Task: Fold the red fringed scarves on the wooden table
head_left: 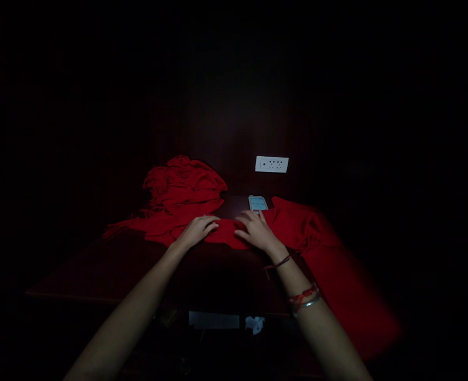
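A red fringed scarf (228, 233) stretches across the dark table in front of me. My left hand (199, 229) is over its middle stretch, palm down, with fingers loosely bent and thumb apart. Opposite it, my right hand (256, 230) has its fingers spread above the same stretch and grips nothing. Whether the fingertips press on the cloth is hard to tell. Bunched red cloth with fringes (186, 182) lies at the back left. More red cloth (352, 296) spreads to the right and hangs past the table. It is unclear whether all this is one piece.
Just beyond my right hand lies a phone (257, 203) with a lit screen. A white socket plate (272, 164) is on the wall behind. The dark table (110, 280) has its front edge near me, with pale items (213, 320) below it. Surroundings are very dark.
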Motion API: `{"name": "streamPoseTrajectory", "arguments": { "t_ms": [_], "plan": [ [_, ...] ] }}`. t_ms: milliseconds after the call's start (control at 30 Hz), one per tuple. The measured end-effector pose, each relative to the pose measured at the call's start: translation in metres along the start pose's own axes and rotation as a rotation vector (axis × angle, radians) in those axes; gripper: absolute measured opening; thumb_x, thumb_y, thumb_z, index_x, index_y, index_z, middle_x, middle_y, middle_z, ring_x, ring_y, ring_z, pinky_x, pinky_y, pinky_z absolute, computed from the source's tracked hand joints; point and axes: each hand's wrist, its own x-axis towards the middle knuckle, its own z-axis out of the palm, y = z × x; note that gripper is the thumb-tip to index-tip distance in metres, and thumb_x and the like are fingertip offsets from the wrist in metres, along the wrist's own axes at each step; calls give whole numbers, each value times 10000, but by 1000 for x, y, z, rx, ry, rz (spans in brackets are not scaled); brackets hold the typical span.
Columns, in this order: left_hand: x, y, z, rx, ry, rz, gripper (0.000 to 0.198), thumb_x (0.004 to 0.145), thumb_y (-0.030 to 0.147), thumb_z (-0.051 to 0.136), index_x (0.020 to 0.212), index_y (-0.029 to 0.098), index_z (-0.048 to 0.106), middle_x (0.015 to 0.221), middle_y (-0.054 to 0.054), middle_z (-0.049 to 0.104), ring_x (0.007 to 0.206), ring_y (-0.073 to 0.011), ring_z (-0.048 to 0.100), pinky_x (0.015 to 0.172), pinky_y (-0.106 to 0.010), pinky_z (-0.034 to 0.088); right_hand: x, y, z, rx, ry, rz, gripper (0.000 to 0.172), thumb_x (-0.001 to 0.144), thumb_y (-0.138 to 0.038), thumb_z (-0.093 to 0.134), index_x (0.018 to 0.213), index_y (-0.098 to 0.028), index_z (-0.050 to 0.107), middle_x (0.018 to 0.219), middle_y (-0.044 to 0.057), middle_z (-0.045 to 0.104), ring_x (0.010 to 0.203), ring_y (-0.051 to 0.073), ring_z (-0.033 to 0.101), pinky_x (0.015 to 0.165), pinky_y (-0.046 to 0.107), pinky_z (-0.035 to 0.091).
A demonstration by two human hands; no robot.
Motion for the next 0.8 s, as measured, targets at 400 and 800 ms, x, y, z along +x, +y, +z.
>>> {"name": "streamPoseTrajectory", "arguments": {
  "t_ms": [400, 800],
  "plan": [
    [-1, -1, 11, -32, -187, 20, 321, 757, 380, 455, 994, 185, 550, 873, -33, 620, 807, -151, 558, 735, -247, 415, 7, 4, 12, 50, -244, 61, 280, 841, -261, 317, 945, -176, 564, 903, 74, 607, 846, 157, 544, 685, 217, 371],
    [-7, -14, 14, 67, -168, 94, 272, 768, 279, 400, 980, 202, 552, 922, -36, 606, 853, -151, 546, 789, -280, 404, 12, 2, 21, 243, -125, 41, 122, 766, -220, 484, 812, -171, 586, 832, 31, 608, 761, 118, 538, 631, 186, 350]
  ]
}}
